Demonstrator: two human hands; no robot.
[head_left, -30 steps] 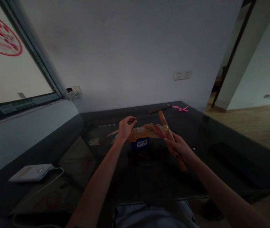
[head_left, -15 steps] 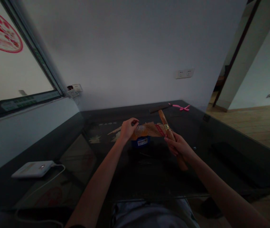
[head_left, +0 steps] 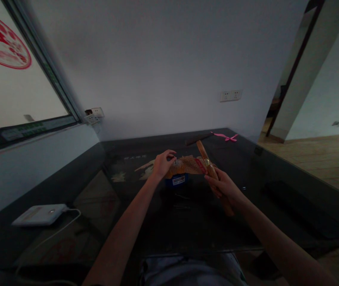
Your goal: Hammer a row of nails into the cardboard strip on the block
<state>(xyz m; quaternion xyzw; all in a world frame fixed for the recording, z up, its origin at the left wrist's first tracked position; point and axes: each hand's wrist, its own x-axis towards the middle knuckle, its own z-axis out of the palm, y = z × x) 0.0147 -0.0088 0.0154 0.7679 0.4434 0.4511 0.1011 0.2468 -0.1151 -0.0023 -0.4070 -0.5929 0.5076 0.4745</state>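
Note:
My right hand (head_left: 223,186) is wrapped round the wooden handle of a hammer (head_left: 206,162), its dark head raised toward the far side of the table. My left hand (head_left: 163,163) pinches a thin nail (head_left: 175,161) upright over a brown patterned piece (head_left: 191,163) with a red band. That piece rests across a small blue box (head_left: 177,180) with a white label. Partly behind my left fingers is the orange left part of the patterned piece. Thin nail-like slivers (head_left: 182,207) lie on the table nearer to me.
The dark glossy table (head_left: 157,228) stands against the wall. On its left lies a white power bank (head_left: 39,215) with a cable. A pink ribbon (head_left: 227,138) is at the far edge, and a long black object (head_left: 300,208) lies at the right.
The view has shifted slightly. Both hands keep their grips, and the hammer has moved only a little to the left.

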